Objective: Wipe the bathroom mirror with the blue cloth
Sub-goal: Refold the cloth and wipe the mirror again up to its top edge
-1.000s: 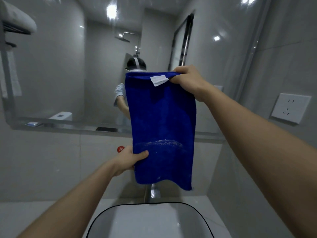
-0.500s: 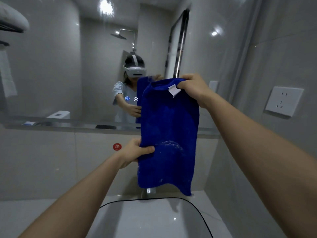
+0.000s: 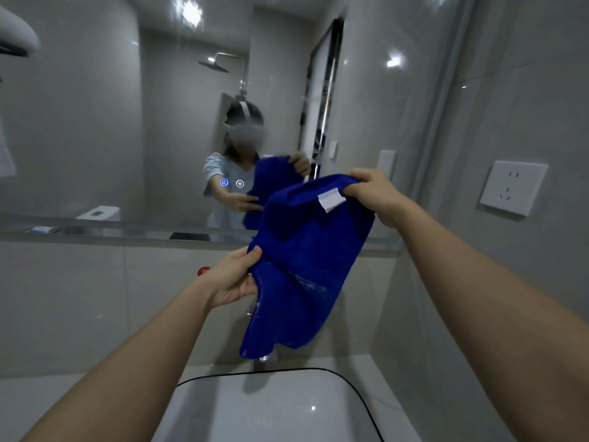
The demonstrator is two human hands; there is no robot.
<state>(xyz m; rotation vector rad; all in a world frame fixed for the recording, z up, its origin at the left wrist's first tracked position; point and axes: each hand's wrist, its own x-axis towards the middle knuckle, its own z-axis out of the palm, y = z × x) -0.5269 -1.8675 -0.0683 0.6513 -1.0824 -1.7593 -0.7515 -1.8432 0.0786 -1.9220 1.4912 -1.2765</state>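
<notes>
The blue cloth [image 3: 306,263] hangs in front of the mirror [image 3: 127,122], above the sink [image 3: 274,406] — not touching the glass. Right hand [image 3: 371,194] pinches its top corner beside the white label [image 3: 330,199]; left hand [image 3: 234,277] grips its left edge.

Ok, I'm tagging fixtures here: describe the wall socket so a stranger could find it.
Start at the mirror and go right onto the grey tiled side wall. The wall socket sits there above the right forearm, a white square plate with slots, larger than the small white plate nearer the mirror.
</notes>
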